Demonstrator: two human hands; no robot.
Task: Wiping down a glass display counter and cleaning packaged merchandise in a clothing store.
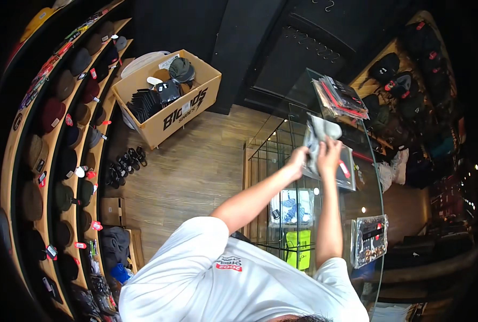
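Observation:
My left hand grips the left edge of a pale grey folded item, which looks soft and lies with clear plastic packaging over a glass counter. My right hand is on the same item, its fingers curled onto it. Beneath and right of my hands lies a flat bagged item with a red label. Behind them, on the glass, is a stack of packaged flat goods. Another bagged, patterned item lies nearer me. Through the glass show a white-blue package and a bright yellow-green one.
Curved wooden shelves of caps rise along the left. A large cardboard box of hats and dark goods stands at the back left, near several sandals and a small box. A cap display fills the right wall.

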